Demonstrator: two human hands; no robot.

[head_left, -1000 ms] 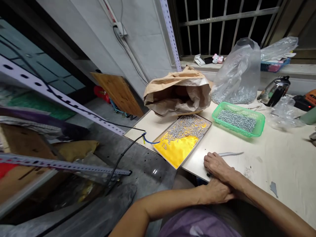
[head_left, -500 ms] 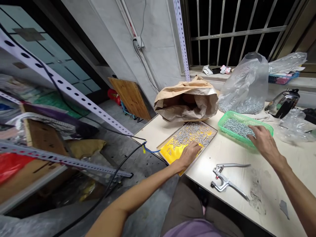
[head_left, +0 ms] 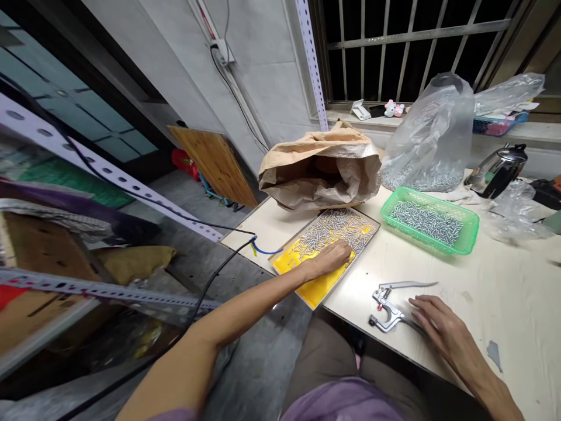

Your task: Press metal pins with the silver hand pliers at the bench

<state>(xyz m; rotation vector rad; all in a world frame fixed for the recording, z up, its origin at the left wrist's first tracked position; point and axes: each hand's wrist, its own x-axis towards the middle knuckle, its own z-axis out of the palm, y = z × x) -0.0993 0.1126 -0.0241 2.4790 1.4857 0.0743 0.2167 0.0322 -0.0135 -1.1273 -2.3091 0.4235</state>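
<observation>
The person's left hand (head_left: 331,257) is placed low over a shallow tray (head_left: 313,289) with yellow inside, which lies at the left end of the pale table (head_left: 464,275). Its fingers are bent downward among small metal pieces (head_left: 319,237); the fingertips are hidden, so one cannot tell whether they pinch some piece or only touch. These pieces are gathered thickly in the far half of the tray, and the yellow shows in the near part.

The right hand (head_left: 440,327) is beside a silver plier-like tool (head_left: 390,316), which lies on the table near its front edge, with its two handles apart. The fingers of this hand are loosely extended and a little separated, not closed around anything. The hand covers the end of the lower handle, and whether it touches the handle cannot be told.

To the right of the tray, and apart from it, stands a green basket (head_left: 471,234), also containing many metal pieces. Just behind the tray, a brown paper bag (head_left: 319,143) lies with its mouth open toward the person. Behind the basket there is a clear plastic bag (head_left: 432,134) with similar pieces at its bottom, and a kettle (head_left: 504,166) is near it, on the right
</observation>
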